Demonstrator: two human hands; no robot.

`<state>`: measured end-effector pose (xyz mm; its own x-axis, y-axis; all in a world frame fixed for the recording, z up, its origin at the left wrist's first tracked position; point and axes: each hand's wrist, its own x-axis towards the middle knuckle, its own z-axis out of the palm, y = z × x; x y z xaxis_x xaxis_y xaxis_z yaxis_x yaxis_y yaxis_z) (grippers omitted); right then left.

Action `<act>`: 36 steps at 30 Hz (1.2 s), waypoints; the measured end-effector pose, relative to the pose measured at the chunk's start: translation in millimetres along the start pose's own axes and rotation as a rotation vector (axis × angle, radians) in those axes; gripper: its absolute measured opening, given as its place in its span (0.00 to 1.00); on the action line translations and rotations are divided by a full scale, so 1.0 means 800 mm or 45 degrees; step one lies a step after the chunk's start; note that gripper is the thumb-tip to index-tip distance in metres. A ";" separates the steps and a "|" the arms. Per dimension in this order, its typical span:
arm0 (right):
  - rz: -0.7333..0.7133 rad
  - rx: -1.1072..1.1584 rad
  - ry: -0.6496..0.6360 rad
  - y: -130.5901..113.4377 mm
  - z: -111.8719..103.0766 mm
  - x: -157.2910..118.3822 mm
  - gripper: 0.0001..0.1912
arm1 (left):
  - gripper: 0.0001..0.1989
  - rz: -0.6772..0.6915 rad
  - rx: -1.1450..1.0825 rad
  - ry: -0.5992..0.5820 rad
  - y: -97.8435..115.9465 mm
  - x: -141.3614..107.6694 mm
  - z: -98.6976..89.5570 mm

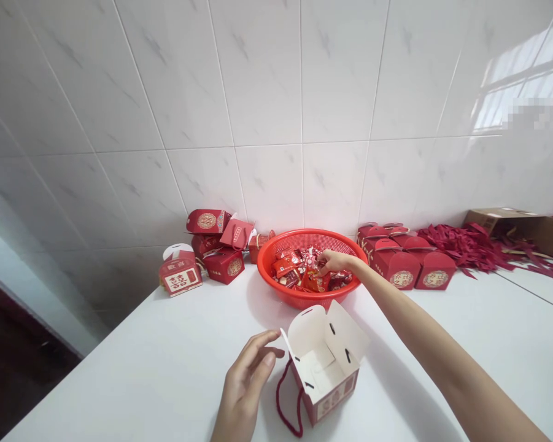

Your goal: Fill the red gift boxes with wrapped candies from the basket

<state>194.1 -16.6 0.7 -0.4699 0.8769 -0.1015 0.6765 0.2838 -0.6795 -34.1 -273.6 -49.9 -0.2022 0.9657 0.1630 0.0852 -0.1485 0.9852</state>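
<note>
A gift box (324, 368), dark red outside and white inside, stands with its flaps up. Its inside looks bare, and a dark red cord handle (277, 393) loops out on its left. Beside the left flap is my left hand (251, 374), fingers loosely bent and thumb apart, holding nothing. My right hand (335, 263) reaches into a red plastic basket (276, 287) behind the box. Its fingers are bent together among red wrapped candies (290, 264); whether one is between the fingertips is hidden.
Closed red gift boxes (223, 258) are piled left of the basket, with a white-topped box (179, 273) in front. More red boxes (402, 261) stand to the right. Beyond them lie dark red ribbons (464, 245) and a cardboard carton (506, 215). A tiled wall (267, 110) backs the white table (133, 368).
</note>
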 end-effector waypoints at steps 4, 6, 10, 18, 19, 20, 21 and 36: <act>-0.162 0.270 0.188 -0.003 -0.002 -0.014 0.12 | 0.21 0.024 0.025 -0.022 -0.008 0.004 -0.004; -0.197 0.382 0.261 -0.002 -0.003 -0.023 0.14 | 0.22 0.038 0.041 -0.035 -0.011 0.005 -0.005; -0.207 0.686 0.367 -0.004 -0.004 -0.045 0.19 | 0.22 0.032 0.041 0.002 -0.008 0.002 -0.002; -0.530 0.863 0.130 -0.084 0.024 -0.109 0.16 | 0.30 0.027 -0.156 0.122 0.001 -0.003 0.003; -0.614 0.808 0.071 -0.097 0.033 -0.119 0.14 | 0.33 0.056 -0.212 0.131 0.000 -0.003 0.002; -0.700 0.732 0.028 -0.108 0.041 -0.130 0.13 | 0.35 0.082 -0.265 0.141 -0.002 -0.003 0.000; -0.774 0.641 -0.005 -0.118 0.050 -0.139 0.12 | 0.37 0.103 -0.311 0.147 -0.004 -0.003 -0.002; -0.594 0.346 -0.015 -0.125 0.053 -0.180 0.07 | 0.26 0.062 -0.205 0.120 0.003 -0.004 -0.005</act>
<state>170.0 -187.9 52.1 -0.6929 0.6766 0.2492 0.2239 0.5304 -0.8177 -37.3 -278.1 -47.6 -0.2929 0.9333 0.2076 -0.0586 -0.2343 0.9704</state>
